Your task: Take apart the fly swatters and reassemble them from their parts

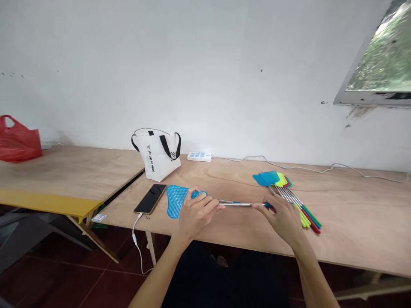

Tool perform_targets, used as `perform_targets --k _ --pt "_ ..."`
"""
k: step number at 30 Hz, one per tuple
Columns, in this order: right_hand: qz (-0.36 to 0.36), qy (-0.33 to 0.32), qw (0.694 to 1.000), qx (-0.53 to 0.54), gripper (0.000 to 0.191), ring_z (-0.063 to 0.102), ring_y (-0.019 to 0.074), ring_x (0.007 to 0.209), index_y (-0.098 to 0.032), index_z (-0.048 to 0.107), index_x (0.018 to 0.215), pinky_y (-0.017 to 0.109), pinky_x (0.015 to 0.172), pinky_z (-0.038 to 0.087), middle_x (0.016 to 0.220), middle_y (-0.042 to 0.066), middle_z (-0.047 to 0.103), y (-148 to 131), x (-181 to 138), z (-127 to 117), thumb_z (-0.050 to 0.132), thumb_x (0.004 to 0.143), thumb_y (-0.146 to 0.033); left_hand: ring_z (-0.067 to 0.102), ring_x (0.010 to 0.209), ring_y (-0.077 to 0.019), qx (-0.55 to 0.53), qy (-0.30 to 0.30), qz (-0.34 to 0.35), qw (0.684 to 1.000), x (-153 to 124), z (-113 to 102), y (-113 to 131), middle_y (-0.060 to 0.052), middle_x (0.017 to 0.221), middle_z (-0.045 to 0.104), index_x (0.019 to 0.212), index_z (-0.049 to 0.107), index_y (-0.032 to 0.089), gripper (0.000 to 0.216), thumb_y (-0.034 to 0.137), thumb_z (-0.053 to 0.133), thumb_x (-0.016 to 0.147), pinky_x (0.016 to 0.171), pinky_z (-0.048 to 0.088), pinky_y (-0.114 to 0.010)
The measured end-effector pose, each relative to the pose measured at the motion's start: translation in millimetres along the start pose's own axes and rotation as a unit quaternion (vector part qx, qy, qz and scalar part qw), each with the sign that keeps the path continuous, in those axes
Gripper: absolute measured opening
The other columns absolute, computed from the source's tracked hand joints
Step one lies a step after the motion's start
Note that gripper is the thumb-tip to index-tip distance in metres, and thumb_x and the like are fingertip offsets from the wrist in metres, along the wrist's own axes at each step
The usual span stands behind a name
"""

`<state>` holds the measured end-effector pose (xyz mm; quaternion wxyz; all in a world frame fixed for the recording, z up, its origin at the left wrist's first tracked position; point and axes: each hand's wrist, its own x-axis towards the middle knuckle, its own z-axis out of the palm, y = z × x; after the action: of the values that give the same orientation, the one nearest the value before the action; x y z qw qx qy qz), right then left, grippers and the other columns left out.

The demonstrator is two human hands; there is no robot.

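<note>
Far left edge of the frame there's a red plastic bag (17, 139) on a second wooden surface, then a gap, then the main bench (353, 222). Left of centre sits a white tote bag (157, 156) with black handles, a white power strip (199, 156) just behind it against the wall, and a dark phone (150, 198) lying in front of it with a charging cable hanging off the bench edge.

Dead centre is the main thing: a blue fly swatter (177, 200) lying flat on the bench, its long axis running pretty much straight left to right across the frame. The mesh head points left, next to the phone, and the metal rod runs right.

The left hand (195, 214) is closed on the rod right where it meets the head. The right hand (282, 216) is pinching the other end, at the blue grip. So both hands are clamped on the same swatter, well apart, one at each end.

Just right of the right hand is a fanned pile of spare swatters (289, 194), blue, yellow, green and red, angled down to the right. Window at the upper right corner.
</note>
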<state>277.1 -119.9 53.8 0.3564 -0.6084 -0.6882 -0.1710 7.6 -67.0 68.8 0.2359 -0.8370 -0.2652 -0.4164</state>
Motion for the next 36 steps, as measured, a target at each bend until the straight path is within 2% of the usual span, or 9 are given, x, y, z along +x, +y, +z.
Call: perform_targets --k 4,8,13,20,26,36 --pt "-0.029 -0.004 1.000 0.007 0.054 0.055 0.0158 0.065 -0.022 0.053 0.068 0.028 0.061 0.027 0.061 0.000 0.058 -28.9 -3.9 10.0 0.038 0.102 -0.062 0.055 0.066 -0.0136 0.003 -0.012 0.007 1.000 -2.1 5.9 10.2 0.004 0.062 0.062 0.074 0.061 0.020 0.031 0.028 0.055 0.104 0.093 0.036 -0.036" --pt "-0.030 0.023 0.999 -0.019 0.052 0.055 0.0151 0.063 -0.022 0.050 0.067 0.028 0.060 0.026 0.060 -0.001 0.058 -40.1 -7.6 7.1 0.040 0.103 -0.060 0.055 0.065 -0.0132 -0.030 -0.012 -0.008 0.999 -4.4 10.0 10.1 0.005 0.062 0.063 0.075 0.061 0.020 0.030 0.028 0.055 0.104 0.092 0.035 -0.036" --pt "-0.040 0.046 0.997 -0.041 0.050 0.054 0.0142 0.062 -0.022 0.048 0.067 0.028 0.059 0.026 0.060 -0.002 0.056 -45.6 -7.8 2.2 0.043 0.103 -0.057 0.055 0.065 -0.0123 -0.058 -0.003 -0.003 0.998 -5.2 9.2 2.6 0.005 0.064 0.065 0.079 0.062 0.020 0.026 0.027 0.057 0.103 0.093 0.035 -0.036" --pt "-0.078 0.054 0.995 -0.026 0.043 0.054 0.0156 0.067 -0.022 0.052 0.071 0.029 0.061 0.027 0.065 0.000 0.060 -55.1 -8.7 2.3 0.047 0.102 -0.052 0.055 0.063 -0.0118 -0.026 0.010 0.030 0.999 -3.9 -11.3 -6.7 0.006 0.061 0.061 0.077 0.061 0.021 0.025 0.029 0.061 0.101 0.091 0.037 -0.035" --pt "-0.090 0.060 0.994 -0.023 0.043 0.052 0.0152 0.066 -0.023 0.049 0.070 0.029 0.062 0.027 0.063 -0.001 0.057 -55.8 -8.9 -4.8 0.049 0.102 -0.051 0.053 0.062 -0.0120 0.001 0.031 0.045 0.998 -2.0 -23.9 -0.7 0.007 0.059 0.057 0.077 0.061 0.020 0.025 0.032 0.064 0.099 0.089 0.038 -0.035" --pt "-0.093 0.066 0.993 -0.021 0.043 0.050 0.0144 0.064 -0.022 0.048 0.069 0.028 0.061 0.028 0.061 -0.002 0.053 -55.8 -7.8 -14.2 0.050 0.102 -0.049 0.051 0.062 -0.0119 0.013 0.040 0.042 0.998 -0.5 -25.4 7.2 0.006 0.060 0.058 0.080 0.062 0.020 0.023 0.032 0.062 0.100 0.086 0.039 -0.034"
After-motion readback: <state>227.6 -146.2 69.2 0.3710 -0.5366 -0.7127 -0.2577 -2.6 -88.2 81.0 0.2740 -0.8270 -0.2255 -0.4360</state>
